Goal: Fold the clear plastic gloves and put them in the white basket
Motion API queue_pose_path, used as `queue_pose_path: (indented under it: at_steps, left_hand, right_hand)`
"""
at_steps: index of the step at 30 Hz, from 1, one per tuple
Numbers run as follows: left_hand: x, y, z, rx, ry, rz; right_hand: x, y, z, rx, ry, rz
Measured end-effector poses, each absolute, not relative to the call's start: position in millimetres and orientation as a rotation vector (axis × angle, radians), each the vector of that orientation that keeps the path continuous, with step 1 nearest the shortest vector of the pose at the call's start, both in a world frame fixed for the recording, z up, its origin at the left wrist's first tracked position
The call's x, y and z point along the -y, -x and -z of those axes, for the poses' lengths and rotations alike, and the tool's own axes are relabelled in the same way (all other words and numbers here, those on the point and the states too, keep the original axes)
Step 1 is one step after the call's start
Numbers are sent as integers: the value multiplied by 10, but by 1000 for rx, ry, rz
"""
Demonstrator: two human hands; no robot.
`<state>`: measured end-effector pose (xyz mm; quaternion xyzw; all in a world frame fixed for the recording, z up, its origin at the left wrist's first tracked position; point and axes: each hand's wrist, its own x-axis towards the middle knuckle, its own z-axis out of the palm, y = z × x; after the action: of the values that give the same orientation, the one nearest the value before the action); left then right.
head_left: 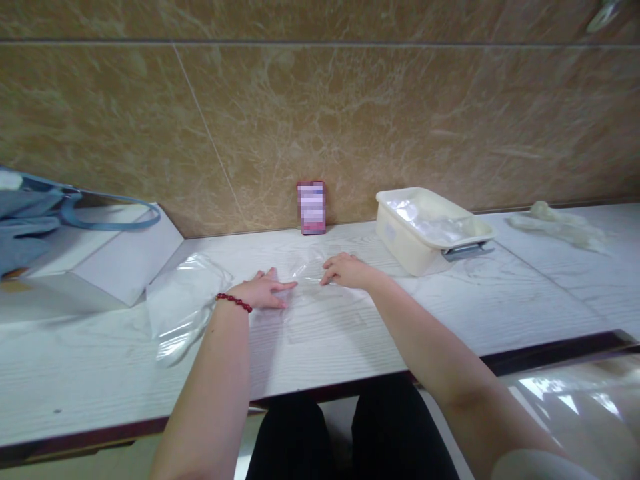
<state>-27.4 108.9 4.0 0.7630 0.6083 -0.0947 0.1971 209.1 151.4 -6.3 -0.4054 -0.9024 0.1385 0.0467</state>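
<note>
At center, the right hand [346, 270], fingers bent, touches clear film [323, 317] on the worktop [450, 320], a pinch impossible to confirm; the left hand [263, 291], spread and grasping nothing, apparently steadies it, a cream bin [403, 243] seemingly set within reach.

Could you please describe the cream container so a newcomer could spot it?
Along the marbled wall runs a white table. Right of the right hand sits the cream container. Unlike its neighbours, it's open-topped, with a grey latch.
</note>
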Motion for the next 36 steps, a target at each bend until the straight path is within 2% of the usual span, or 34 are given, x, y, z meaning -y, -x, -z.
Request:
queue_pose_path:
  at_steps: [4, 8, 12, 19, 26, 28, 31, 36]
  left_hand:
    - [-1099, 298, -65, -1643, -2176, 222]
    - [-1153, 224, -19, -1778, -2263, -43]
    - [-1190, 39, 59, -1711, -2489, -302]
    - [-1188, -148, 95, -1617, -2507, -530]
    - [-1190, -304, 147, -1643, -2042, -912]
    - [-1189, -363, 184, -1577, -1986, -916]
    - [-1179, -446, 211, -1433, -2268, -780]
    - [-1184, -587, 228, -1397, -2696, -288]
  right_hand:
    - [-1629, -2217, 43, 2651, 1253, -304]
    - [-1796, -2475, 40, 2299, 1732, -167]
    - [-1885, -2602, 80, 2247, 2074, -292]
    - [-1852, -2480, 155, 2187, 1999, -420]
    - [-1732, -2366, 12, 2077, 1852, -414]
    - [-1693, -2340, -11, 2048, 1855, -519]
    - [-1666, -2325, 4, 2036, 1870, -698]
    - [-1685, -2342, 61, 2045, 1958, -564]
